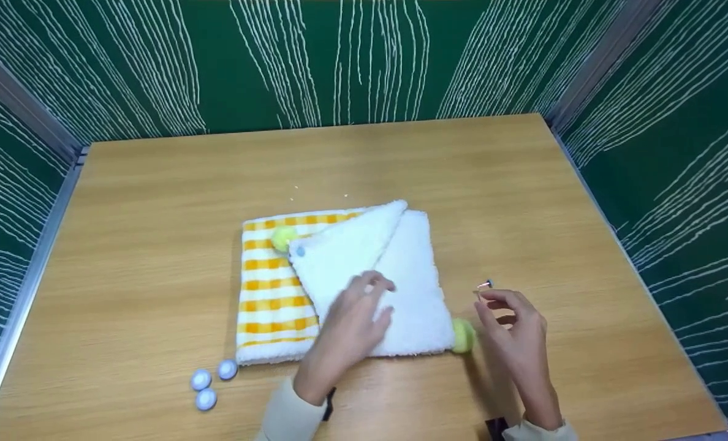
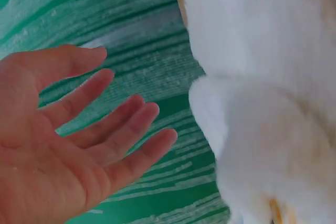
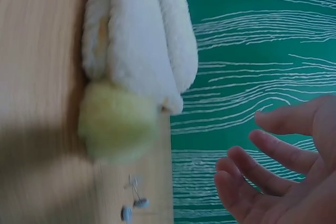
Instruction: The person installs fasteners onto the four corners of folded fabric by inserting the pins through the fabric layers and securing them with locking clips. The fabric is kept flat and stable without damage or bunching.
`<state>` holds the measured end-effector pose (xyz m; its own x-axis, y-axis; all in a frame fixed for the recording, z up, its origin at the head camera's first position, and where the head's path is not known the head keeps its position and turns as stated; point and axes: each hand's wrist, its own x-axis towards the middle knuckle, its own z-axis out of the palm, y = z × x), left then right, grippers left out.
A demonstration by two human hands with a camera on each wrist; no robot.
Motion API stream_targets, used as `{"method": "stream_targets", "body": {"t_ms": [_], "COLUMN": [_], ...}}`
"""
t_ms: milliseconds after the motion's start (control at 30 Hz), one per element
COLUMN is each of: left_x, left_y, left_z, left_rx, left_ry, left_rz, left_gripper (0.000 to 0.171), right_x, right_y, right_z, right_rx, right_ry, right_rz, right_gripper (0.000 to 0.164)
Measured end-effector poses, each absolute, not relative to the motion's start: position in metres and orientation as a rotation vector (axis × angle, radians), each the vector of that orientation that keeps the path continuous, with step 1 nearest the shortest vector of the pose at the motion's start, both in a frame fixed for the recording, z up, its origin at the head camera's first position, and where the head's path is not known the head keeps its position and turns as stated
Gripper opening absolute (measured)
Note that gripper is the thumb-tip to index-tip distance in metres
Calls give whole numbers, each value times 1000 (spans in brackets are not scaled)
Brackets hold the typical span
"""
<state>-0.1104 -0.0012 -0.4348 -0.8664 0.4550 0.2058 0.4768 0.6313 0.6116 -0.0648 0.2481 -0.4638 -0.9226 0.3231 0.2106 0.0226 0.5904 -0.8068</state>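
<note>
A folded fleecy cloth (image 1: 401, 318), white on one side and yellow-and-white checked on the other, lies mid-table. One white flap is folded over the checked part, with a small blue dot (image 1: 301, 251) at its corner. Fluffy yellow-green pompoms (image 1: 283, 237) show at two corners, one of them (image 3: 118, 121) close to the right hand. My left hand (image 1: 353, 318) hovers over the cloth, fingers loosely bent and holding nothing. To the right of the cloth, my right hand (image 1: 517, 334) is raised with relaxed, separate fingers. Small pin-like pieces (image 3: 135, 192) with grey-blue heads lie on the wood below it.
Several pale blue round caps (image 1: 206, 399) sit at the cloth's lower left. Tiny white specks (image 1: 345, 195) dot the wooden table (image 1: 155, 245) behind the cloth. Green panels (image 1: 376, 61) with white wavy lines border the table at the back and sides.
</note>
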Motion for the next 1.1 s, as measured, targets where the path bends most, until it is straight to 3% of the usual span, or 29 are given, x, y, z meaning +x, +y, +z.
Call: {"method": "stream_targets", "body": {"t_ms": [400,667,1100], "left_x": [-102,-96,-87], "left_y": [20,35,52], "left_z": [-442,-455,-468], "left_rx": [-1071,-1203,-1301], "left_ry": [-2815,-2841,-2926], "left_rz": [-1021,-939,-720], "left_gripper": [19,16,22], "right_x": [-69,-71,-88], "right_y": [266,276,291], "right_z": [-475,-482,-500], "right_rx": [-290,-493,-683], "right_ry": [-2581,-2751,-2966], "right_rz": [1005,1082,1220], "right_gripper": [21,40,44]}}
